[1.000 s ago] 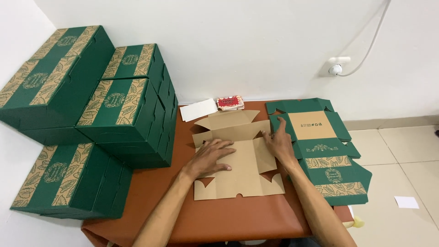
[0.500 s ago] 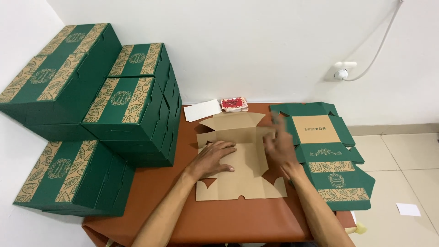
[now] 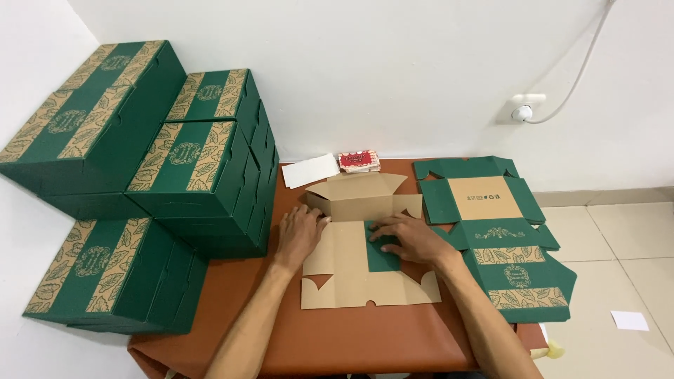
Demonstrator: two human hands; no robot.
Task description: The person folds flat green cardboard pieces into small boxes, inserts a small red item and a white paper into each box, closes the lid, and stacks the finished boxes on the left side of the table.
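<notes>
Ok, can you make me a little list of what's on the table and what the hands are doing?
Surface: brown table
Left hand: flat on the left side of the brown cardboard box blank
Right hand: pressing a green flap folded onto the blank
Right of blank: stack of flat green box blanks
Left: finished green boxes, stacked
By the wall: white card, small red packet

The unfolded carton (image 3: 351, 270) lies on the table (image 3: 337, 344), between stacked boxes (image 3: 189, 168) left and flat blanks (image 3: 498, 238) right.
</notes>
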